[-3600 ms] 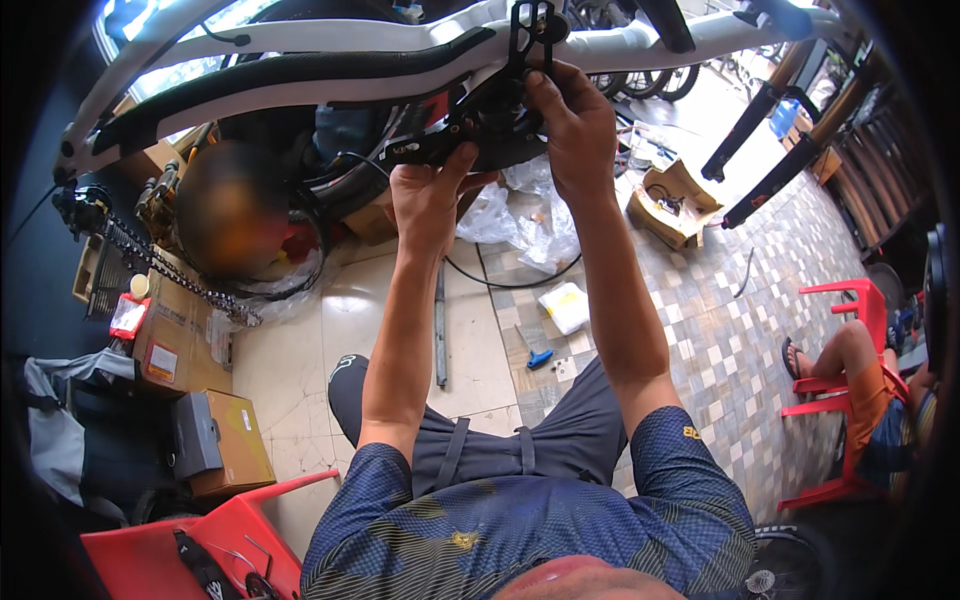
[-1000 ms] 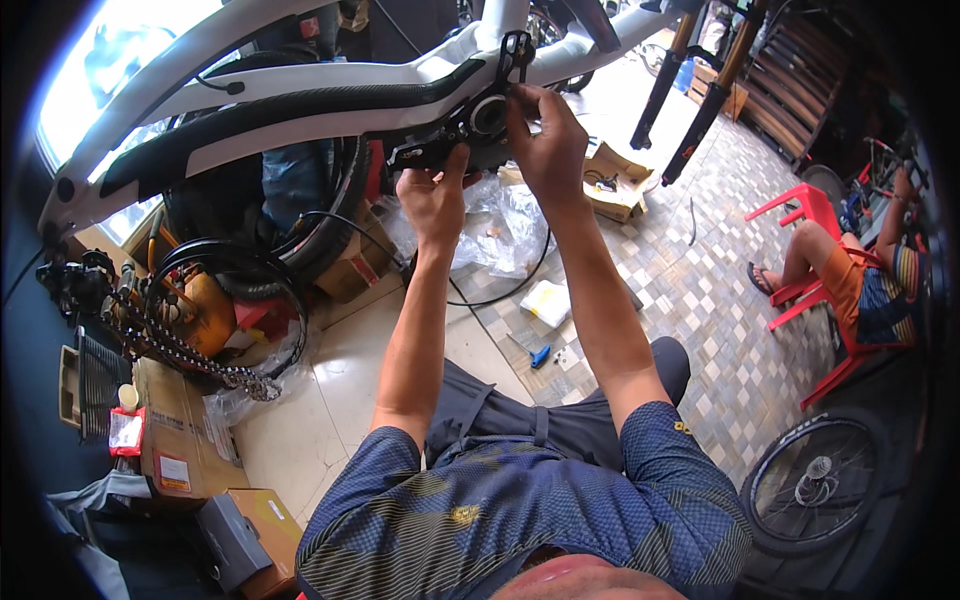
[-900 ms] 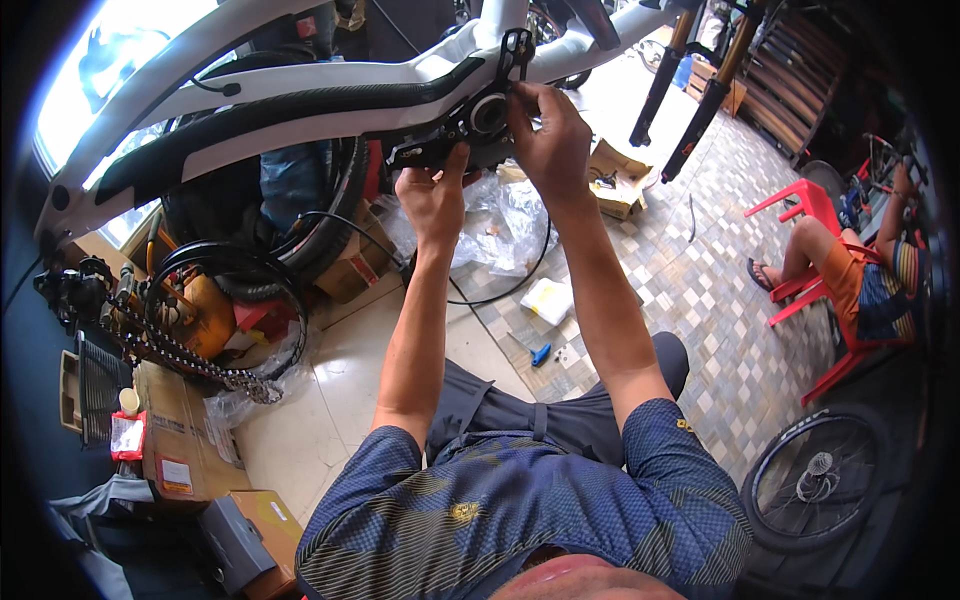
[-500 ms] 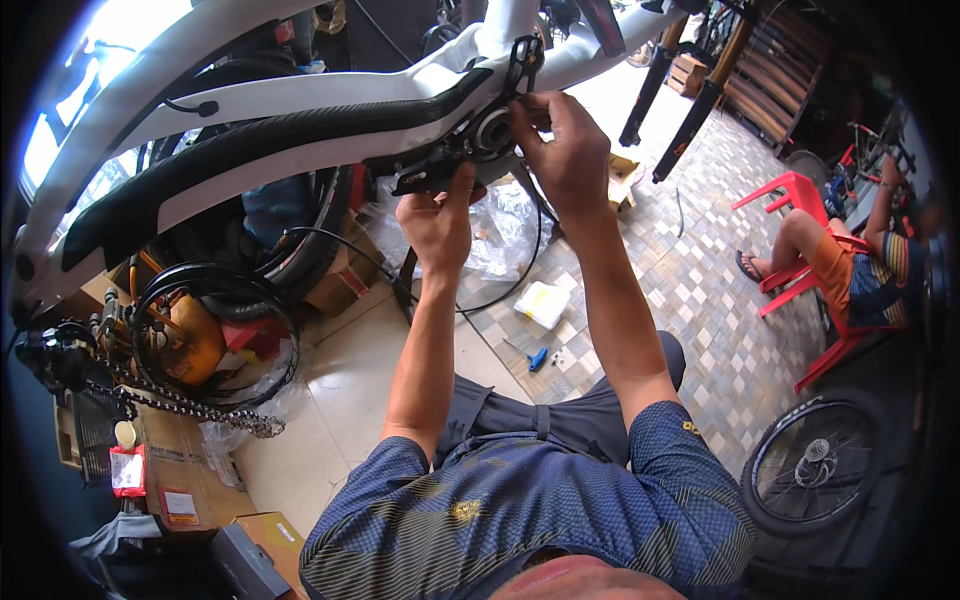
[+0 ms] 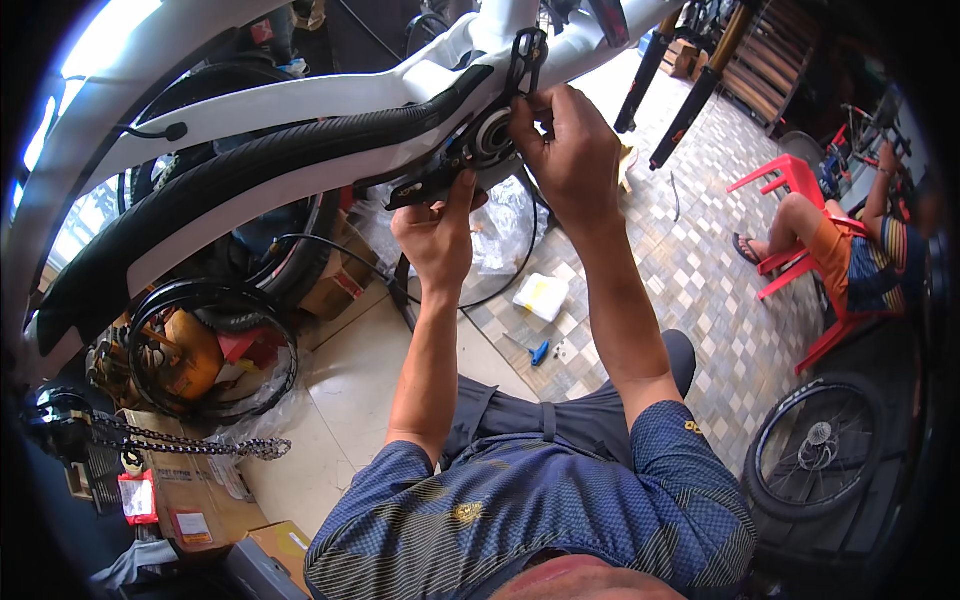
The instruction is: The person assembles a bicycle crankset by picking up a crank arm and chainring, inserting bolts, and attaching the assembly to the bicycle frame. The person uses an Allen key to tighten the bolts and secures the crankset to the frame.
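Note:
A white bicycle frame point(image 5: 360, 85) with a black ribbed chainstay guard point(image 5: 270, 155) spans the upper left. Against its round bottom bracket opening point(image 5: 493, 137) sits a black chain guide point(image 5: 527, 62), its slotted upper part upright and its lower part angling down to the left. My left hand point(image 5: 437, 243) is closed on that lower part, thumb on the near face and fingers beneath. Beside the opening, my right hand point(image 5: 572, 150) has thumb and forefinger pinched at the guide's right edge. Whatever lies between those fingertips is hidden.
A chain point(image 5: 190, 446) hangs from the rear derailleur at left. Below the frame lie plastic wrapping point(image 5: 505, 235), a white packet point(image 5: 541, 297) and a blue-handled tool point(image 5: 540, 353). At right, a person point(image 5: 850, 245) sits on a red chair above a loose wheel point(image 5: 815, 448).
My view has shifted slightly, so the frame and chain sit a little differently in the picture. Both hands keep their hold on the chain guide, with the left fingers barely shifted.

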Available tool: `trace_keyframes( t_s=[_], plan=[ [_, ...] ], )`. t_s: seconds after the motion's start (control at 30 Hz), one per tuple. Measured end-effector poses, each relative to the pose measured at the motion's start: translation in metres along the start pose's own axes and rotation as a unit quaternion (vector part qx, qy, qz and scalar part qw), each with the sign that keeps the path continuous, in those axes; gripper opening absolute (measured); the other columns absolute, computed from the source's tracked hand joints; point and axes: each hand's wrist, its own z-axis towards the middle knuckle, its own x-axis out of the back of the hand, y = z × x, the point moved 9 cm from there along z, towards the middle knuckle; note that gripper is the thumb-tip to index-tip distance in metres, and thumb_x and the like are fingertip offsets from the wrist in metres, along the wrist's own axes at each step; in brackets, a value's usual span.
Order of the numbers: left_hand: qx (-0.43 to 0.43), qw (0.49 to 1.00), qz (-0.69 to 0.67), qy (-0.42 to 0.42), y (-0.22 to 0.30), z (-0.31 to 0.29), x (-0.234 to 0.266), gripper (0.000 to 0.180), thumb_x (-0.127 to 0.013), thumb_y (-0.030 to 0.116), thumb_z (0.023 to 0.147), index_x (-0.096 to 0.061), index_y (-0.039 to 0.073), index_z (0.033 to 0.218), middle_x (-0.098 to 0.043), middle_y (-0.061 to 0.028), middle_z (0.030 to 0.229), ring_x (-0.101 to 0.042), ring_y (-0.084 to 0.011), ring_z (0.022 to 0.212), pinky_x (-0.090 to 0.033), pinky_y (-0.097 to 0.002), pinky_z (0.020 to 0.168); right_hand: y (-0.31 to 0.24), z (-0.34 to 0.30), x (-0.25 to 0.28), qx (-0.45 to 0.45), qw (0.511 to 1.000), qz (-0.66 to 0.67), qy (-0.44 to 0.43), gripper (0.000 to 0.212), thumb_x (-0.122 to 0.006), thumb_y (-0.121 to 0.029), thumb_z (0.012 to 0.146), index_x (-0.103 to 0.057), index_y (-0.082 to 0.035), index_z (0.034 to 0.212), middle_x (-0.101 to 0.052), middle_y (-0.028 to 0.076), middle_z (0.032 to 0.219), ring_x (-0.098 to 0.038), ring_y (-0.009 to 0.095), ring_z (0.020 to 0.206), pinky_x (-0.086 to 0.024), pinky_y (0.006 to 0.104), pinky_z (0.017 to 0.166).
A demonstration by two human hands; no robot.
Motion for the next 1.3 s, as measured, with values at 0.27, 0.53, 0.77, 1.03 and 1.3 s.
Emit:
trace_keyframes(
  t_s=[0.27,0.53,0.77,1.03,1.3],
  plan=[
    [-0.005,1.000,-0.013,0.002,0.004,0.001,0.002,0.016,-0.072,0.000,0.089,-0.070,-0.005,0.104,-0.072,-0.0094,0.094,-0.069,-0.0131,0.078,-0.064,-0.0289,0.068,0.000,-0.003,-0.010,0.008,0.999,-0.050,0.004,0.022,-0.064,-0.018,0.095,-0.055,-0.003,0.081,-0.061,0.015,0.074,-0.065,0.035,0.070,-0.051,0.0450,0.060],
    [0.003,1.000,-0.008,0.011,0.004,0.001,0.002,0.014,-0.072,0.001,0.089,-0.070,-0.005,0.102,-0.072,-0.0091,0.092,-0.068,-0.0128,0.076,-0.062,-0.0280,0.067,-0.005,0.000,-0.010,0.008,0.994,-0.107,-0.002,0.024,-0.059,-0.019,0.098,-0.056,-0.003,0.081,-0.061,0.015,0.070,-0.065,0.036,0.065,-0.051,0.0458,0.056],
    [0.007,0.999,0.032,0.014,0.011,0.001,0.003,0.016,-0.073,0.002,0.089,-0.070,-0.006,0.102,-0.073,-0.0086,0.089,-0.068,-0.0120,0.074,-0.059,-0.0264,0.068,0.012,0.001,-0.008,-0.106,0.984,0.055,-0.130,0.024,-0.065,-0.025,0.097,-0.064,-0.002,0.090,-0.068,0.018,0.082,-0.068,0.040,0.072,-0.052,0.0447,0.062],
    [-0.007,0.999,0.053,-0.003,0.017,0.002,0.003,0.018,-0.074,0.003,0.089,-0.069,-0.005,0.104,-0.073,-0.0086,0.090,-0.068,-0.0120,0.075,-0.057,-0.0253,0.063,-0.002,0.001,0.009,-0.039,0.999,0.021,-0.026,0.015,-0.074,-0.011,0.089,-0.069,-0.001,0.099,-0.072,0.012,0.087,-0.072,0.022,0.078,-0.054,0.0317,0.068],
    [-0.009,0.996,0.091,0.008,0.019,0.000,0.005,0.014,-0.074,0.004,0.088,-0.072,-0.005,0.098,-0.073,-0.0074,0.081,-0.066,-0.0088,0.068,-0.051,-0.0218,0.060,-0.002,-0.002,0.008,-0.021,0.998,0.039,-0.045,0.019,-0.073,-0.006,0.088,-0.069,0.000,0.106,-0.072,0.011,0.095,-0.073,0.023,0.086,-0.057,0.0320,0.073]
  ],
)
